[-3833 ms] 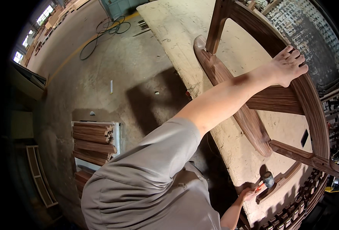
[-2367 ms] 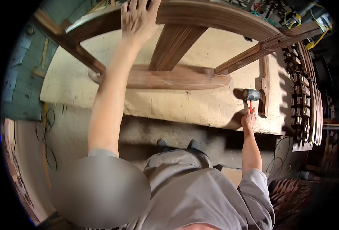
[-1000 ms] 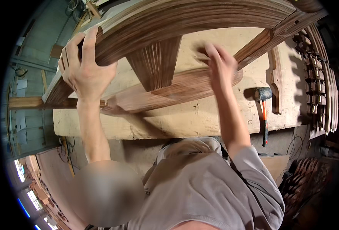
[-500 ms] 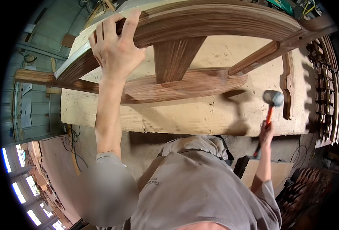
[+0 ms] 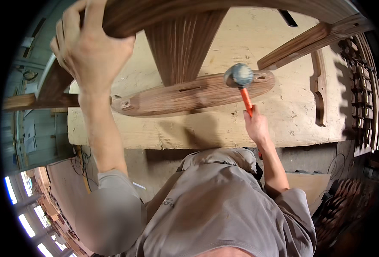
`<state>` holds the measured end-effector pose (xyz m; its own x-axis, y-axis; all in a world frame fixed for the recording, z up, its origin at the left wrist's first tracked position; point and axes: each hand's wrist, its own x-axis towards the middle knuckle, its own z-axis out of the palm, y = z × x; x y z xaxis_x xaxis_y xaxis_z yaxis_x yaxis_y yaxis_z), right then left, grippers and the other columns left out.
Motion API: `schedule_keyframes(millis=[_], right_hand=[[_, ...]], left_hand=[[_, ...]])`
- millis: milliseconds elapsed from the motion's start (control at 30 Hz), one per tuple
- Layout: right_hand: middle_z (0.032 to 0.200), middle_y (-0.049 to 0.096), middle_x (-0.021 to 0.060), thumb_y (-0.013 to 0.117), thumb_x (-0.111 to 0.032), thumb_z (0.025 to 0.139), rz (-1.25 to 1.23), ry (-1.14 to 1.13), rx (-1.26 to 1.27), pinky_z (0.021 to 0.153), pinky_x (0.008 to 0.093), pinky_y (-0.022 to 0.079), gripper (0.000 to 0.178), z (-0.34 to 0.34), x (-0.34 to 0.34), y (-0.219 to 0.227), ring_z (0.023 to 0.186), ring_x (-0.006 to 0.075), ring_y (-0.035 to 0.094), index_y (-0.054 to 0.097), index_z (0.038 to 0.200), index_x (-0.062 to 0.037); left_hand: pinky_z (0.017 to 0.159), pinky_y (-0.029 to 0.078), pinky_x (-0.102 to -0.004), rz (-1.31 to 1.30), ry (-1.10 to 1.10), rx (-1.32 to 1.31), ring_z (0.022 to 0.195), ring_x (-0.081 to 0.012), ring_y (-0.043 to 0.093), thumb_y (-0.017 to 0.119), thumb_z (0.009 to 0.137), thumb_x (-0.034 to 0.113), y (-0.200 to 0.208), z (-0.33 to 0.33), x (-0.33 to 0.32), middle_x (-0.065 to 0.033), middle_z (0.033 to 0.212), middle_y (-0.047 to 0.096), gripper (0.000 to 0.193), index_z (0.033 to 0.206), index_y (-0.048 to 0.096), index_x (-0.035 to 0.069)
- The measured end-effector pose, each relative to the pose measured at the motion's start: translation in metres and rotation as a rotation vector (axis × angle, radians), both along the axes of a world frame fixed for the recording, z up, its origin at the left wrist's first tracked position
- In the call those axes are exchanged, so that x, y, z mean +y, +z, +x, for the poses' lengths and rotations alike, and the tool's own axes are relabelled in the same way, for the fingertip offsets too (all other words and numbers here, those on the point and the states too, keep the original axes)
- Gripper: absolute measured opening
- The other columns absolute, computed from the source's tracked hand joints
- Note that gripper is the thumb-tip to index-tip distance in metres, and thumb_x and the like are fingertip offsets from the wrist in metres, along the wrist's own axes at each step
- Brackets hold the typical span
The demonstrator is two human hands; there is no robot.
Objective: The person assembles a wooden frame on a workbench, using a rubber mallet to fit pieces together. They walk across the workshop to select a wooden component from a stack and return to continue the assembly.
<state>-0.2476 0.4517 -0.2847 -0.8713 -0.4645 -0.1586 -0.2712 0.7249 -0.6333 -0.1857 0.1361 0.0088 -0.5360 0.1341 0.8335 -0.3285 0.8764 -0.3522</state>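
Brown wooden frame (image 5: 185, 43) is above the slotted board (image 5: 185, 97) on the desk (image 5: 236, 135); the left hand (image 5: 91, 51) grips the frame, the right hand (image 5: 257, 126) a mallet (image 5: 242, 76).

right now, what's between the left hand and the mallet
In the head view, the wide slat lies between the left hand and the mallet, with pale tabletop showing on either side of it.

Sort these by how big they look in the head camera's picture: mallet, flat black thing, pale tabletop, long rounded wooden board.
1. Pale tabletop
2. Long rounded wooden board
3. Mallet, partly covered by the gripping hand
4. Flat black thing
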Motion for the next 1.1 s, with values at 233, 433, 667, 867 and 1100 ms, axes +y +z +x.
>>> schedule_keyframes(millis=[233, 433, 667, 867, 1100], right_hand=[[0.08, 0.066, 0.019, 0.066, -0.024, 0.087, 0.018, -0.157, 0.243, 0.061, 0.0483, 0.05, 0.03, 0.011, 0.085, -0.037, 0.072, 0.0422, 0.063, 0.06, 0.113, -0.0103], [0.086, 0.067, 0.0149, 0.075, -0.025, 0.079, 0.234, -0.573, 0.55, 0.065, 0.0446, 0.05, 0.036, 0.014, 0.188, -0.103, 0.076, 0.0354, 0.064, 0.063, 0.11, -0.0111], [0.11, 0.059, 0.0172, 0.07, -0.02, 0.083, 0.522, -0.549, 0.791, 0.078, 0.0439, 0.049, 0.041, -0.013, 0.201, -0.08, 0.096, 0.0363, 0.058, 0.056, 0.119, -0.0074], [0.113, 0.057, 0.0159, 0.071, -0.006, 0.082, -0.071, -0.442, 0.288, 0.075, 0.0361, 0.053, 0.029, -0.037, 0.1, -0.058, 0.089, 0.0284, 0.062, 0.061, 0.108, -0.0025], [0.125, 0.052, 0.0236, 0.077, -0.035, 0.077, 0.008, -0.568, 0.142, 0.09, 0.0431, 0.049, 0.071, -0.102, 0.022, -0.059, 0.106, 0.0354, 0.058, 0.047, 0.132, 0.0]], left_hand=[[0.084, 0.04, -0.0399, -0.1, 0.017, -0.029, 0.097, -0.0287, 0.052, 0.074, 0.061, 0.007, 0.041, -0.034, -0.017, -0.008, 0.098, 0.054, 0.054, 0.113, 0.061, 0.014], [0.089, 0.042, -0.0461, 0.173, 0.205, -0.305, 0.111, -0.0283, 0.054, 0.08, 0.055, 0.02, -0.004, -0.105, -0.096, -0.0053, 0.115, 0.057, 0.081, 0.13, 0.052, 0.027], [0.092, 0.044, -0.0496, 0.432, 0.162, -0.545, 0.117, -0.0321, 0.053, 0.079, 0.052, 0.017, -0.074, -0.2, -0.159, -0.0071, 0.124, 0.057, 0.087, 0.133, 0.048, 0.02], [0.092, 0.044, -0.0506, 0.54, 0.157, -0.734, 0.116, -0.0348, 0.053, 0.081, 0.049, 0.014, -0.148, -0.277, -0.213, -0.0116, 0.124, 0.056, 0.091, 0.133, 0.047, 0.016], [0.096, 0.045, -0.0457, 0.69, 0.133, -0.909, 0.113, -0.0373, 0.056, 0.078, 0.05, 0.007, -0.235, -0.365, -0.225, -0.0168, 0.118, 0.062, 0.085, 0.13, 0.049, 0.012]])
